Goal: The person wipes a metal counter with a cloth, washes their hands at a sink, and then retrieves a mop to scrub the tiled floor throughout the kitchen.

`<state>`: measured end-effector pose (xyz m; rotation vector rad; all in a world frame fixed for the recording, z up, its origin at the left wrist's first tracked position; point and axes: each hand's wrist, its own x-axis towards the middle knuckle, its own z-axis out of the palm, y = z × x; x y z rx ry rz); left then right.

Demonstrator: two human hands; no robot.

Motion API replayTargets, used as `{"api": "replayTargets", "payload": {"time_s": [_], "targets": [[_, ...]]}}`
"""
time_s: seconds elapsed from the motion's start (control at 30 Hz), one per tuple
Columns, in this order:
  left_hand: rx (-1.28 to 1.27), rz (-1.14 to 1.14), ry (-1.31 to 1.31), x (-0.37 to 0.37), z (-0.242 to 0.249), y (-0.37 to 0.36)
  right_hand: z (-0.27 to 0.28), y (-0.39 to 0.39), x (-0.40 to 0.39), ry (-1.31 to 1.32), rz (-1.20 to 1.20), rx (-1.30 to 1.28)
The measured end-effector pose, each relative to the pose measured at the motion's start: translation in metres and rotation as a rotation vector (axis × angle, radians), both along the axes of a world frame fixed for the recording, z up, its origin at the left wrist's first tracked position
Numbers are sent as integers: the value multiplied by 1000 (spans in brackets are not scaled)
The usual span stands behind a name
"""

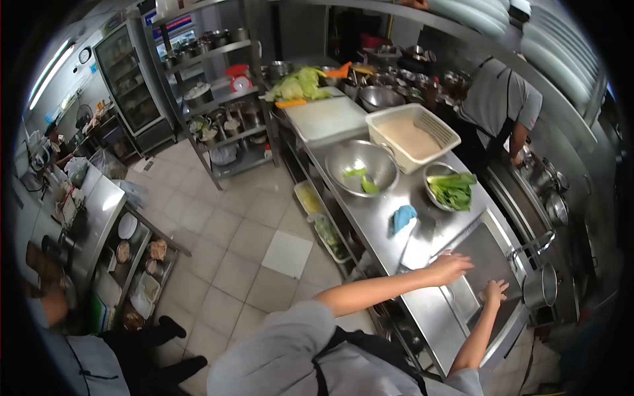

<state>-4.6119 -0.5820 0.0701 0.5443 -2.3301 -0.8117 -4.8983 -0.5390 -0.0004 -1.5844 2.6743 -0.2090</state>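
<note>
My left hand (450, 268) reaches over the near side of the sink (490, 254), fingers stretched out and nothing visible in it. Close by, my right hand (494, 292) hovers over the same sink, its fingers spread and holding nothing I can see. Beyond the hands, a steel bowl of leafy greens (452, 191) stands on the steel counter (370, 218). A blue cloth (403, 218) lies left of that bowl. Farther back, a steel colander (337, 162) holds a few green leaves (368, 185).
A cream plastic basket (428, 158), a white cutting board (327, 119) and lettuce (300, 86) occupy the far counter. A faucet (538, 244) and steel pot (540, 286) flank the sink. One person (498, 99) works at right; another (86, 360) is at lower left.
</note>
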Motion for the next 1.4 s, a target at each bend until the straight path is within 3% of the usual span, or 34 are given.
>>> {"api": "replayTargets", "payload": {"time_s": [0.03, 0.07, 0.1, 0.13, 0.17, 0.23, 0.27, 0.3, 0.37, 0.4, 0.43, 0.47, 0.5, 0.53, 0.57, 0.63, 0.67, 0.73, 0.77, 0.8, 0.83, 0.87, 0.9, 0.93, 1.0, 1.03, 1.07, 1.13, 1.27, 1.4], "targets": [[-45, 56, 130, 41, -26, -13, 22, 1, 36, 45, 21, -121], [227, -2, 320, 95, -37, -19, 42, 0, 74, 18, 95, -272], [357, 67, 304, 157, -45, -21, 65, -4, 120, -98, 196, -398], [595, 213, 187, 220, -39, -13, 82, -10, 169, -353, 310, -434], [596, 235, 366, 275, -78, -16, 99, -17, 222, -607, 426, -454], [603, 600, 278, 385, -171, 2, 110, -34, 341, -832, 627, -374], [386, 803, -54, 437, -225, 22, 107, -41, 403, -1136, 689, -274], [467, 934, -70, 477, -266, 47, 77, -66, 450, -1293, 887, -67], [789, 1127, 254, 531, -309, 102, 10, -108, 542, -1244, 1018, 325], [817, 1198, 273, 552, -328, 131, -63, -135, 569, -914, 1116, 286], [854, 1287, 201, 572, -346, 158, -108, -145, 580, -288, 1160, 171], [888, 1373, 130, 592, -354, 182, -150, -154, 582, -134, 1126, 194], [1005, 1416, 15, 610, -347, 202, -187, -158, 580, -280, 880, 265], [1065, 1564, -65, 618, -330, 219, -156, -136, 596, -301, 483, 234], [1121, 1704, -150, 627, -301, 226, -187, -135, 583, -300, 392, 99], [992, 1987, -62, 640, -300, 240, -212, -132, 569, -280, 289, 177], [961, 2062, 87, 646, -298, 239, -196, -127, 577, -314, 267, 271], [877, 2024, 157, 664, -301, 215, -230, -140, 586, -202, 223, 17], [828, 1961, 248, 682, -302, 186, -215, -161, 602, -300, 279, 299], [808, 1884, 334, 690, -305, 162, -228, -185, 621, -456, 238, 406], [873, 1781, 334, 705, -303, 129, -271, -213, 636, -409, 449, 474], [877, 1706, 303, 718, -294, 86, -390, -253, 640, -511, 622, 437], [823, 1562, 386, 727, -283, 49, -320, -267, 708, -225, 886, 536], [778, 1429, 457, 739, -269, 20, -295, -287, 768, -369, 980, 728], [815, 1228, 251, 768, -236, -42, -179, -287, 884, -994, 706, 1045], [818, 1213, 244, 778, -224, -67, -166, -288, 925, -1176, 684, 1164], [698, 1226, 282, 786, -212, -90, -204, -288, 956, -1479, 795, 1209], [527, 1252, 363, 805, -197, -122, -214, -269, 1039, -1814, 479, 1290], [561, 1181, 485, 859, -183, -147, -190, -260, 1132, -1844, 370, 941], [619, 1042, 522, 907, -173, -143, -196, -271, 1177, -1320, 746, 375]]}}
